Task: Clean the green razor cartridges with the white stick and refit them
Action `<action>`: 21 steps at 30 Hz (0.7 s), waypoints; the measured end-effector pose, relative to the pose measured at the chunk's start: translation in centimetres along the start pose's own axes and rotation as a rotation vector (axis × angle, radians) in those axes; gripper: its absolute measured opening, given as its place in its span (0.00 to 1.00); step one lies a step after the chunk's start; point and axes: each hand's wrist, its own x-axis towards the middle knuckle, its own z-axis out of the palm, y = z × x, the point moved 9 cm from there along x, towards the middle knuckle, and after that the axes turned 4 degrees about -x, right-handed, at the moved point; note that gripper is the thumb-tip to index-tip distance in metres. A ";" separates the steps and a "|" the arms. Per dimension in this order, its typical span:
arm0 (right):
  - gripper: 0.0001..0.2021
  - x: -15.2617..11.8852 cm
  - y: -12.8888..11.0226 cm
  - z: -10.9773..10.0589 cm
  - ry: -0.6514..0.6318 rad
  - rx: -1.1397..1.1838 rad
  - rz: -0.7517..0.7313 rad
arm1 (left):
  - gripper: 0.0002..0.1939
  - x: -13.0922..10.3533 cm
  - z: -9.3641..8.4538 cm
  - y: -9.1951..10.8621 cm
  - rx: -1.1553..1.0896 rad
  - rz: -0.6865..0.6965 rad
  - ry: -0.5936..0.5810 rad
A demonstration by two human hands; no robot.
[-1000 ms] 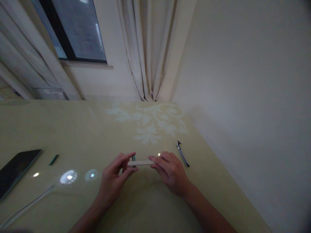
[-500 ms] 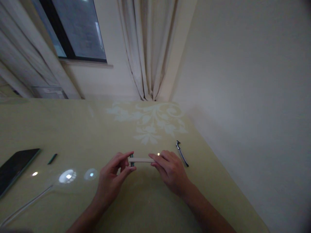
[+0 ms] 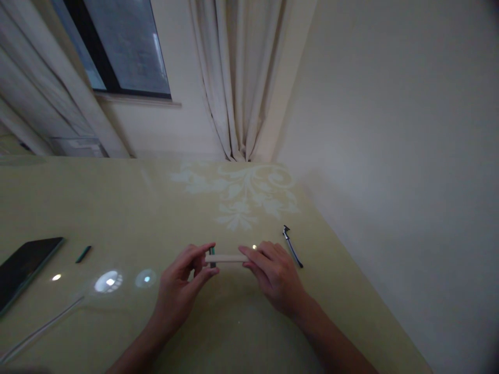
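Note:
Between the thumb and forefinger of my left hand (image 3: 180, 283) is a small dark and green razor cartridge (image 3: 212, 250), held by its two ends. My right hand (image 3: 276, 275) pinches the right end of a pale flat stick (image 3: 228, 258). The stick's left end crosses over the middle of the cartridge; whether it touches is too small to tell. Just right of my right hand, a razor handle (image 3: 293, 248) with a dark, silver-necked top lies on the table. A second small green and black piece, like another cartridge (image 3: 83, 254), lies to the left.
A dark tablet-like slab (image 3: 27, 270) lies at the table's left side, with a thin white cable (image 3: 42, 330) nearer me. The glossy table (image 3: 241, 332) reflects lamp light. A wall (image 3: 409, 171) borders its right edge; curtains (image 3: 241, 78) hang behind.
The pale stick has shifted slightly left and down across the cartridge, its left end reaching a little farther past it. Both hands stay almost in place.

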 end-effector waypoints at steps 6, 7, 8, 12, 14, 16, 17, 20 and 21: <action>0.21 0.0 -0.5 0.1 0.003 -0.021 -0.041 | 0.18 0.0 0.0 0.5 0.031 0.026 -0.001; 0.21 0.0 -0.7 0.1 0.002 -0.024 -0.057 | 0.18 0.0 0.1 0.6 0.030 0.026 -0.002; 0.21 0.0 -0.8 -0.1 0.009 -0.029 -0.058 | 0.17 0.0 0.1 0.6 0.026 0.026 -0.004; 0.20 0.1 0.0 -0.8 0.072 -0.069 0.002 | 0.20 0.0 0.2 0.6 0.012 0.034 -0.008; 0.20 0.0 -0.1 -0.6 0.057 -0.071 -0.002 | 0.20 0.0 0.1 0.5 0.015 0.031 -0.010; 0.19 0.0 -0.4 -0.3 0.026 -0.063 -0.028 | 0.20 0.0 0.1 0.3 0.029 0.018 -0.008; 0.19 0.0 -0.5 -0.2 0.023 -0.063 -0.036 | 0.20 0.0 0.0 0.2 0.034 0.013 -0.005; 0.20 0.0 -0.2 -0.7 0.064 -0.085 -0.007 | 0.19 0.0 0.0 0.4 0.035 0.012 -0.002; 0.20 0.0 0.0 -0.9 0.077 -0.093 0.007 | 0.19 0.0 0.0 0.4 0.031 0.014 -0.003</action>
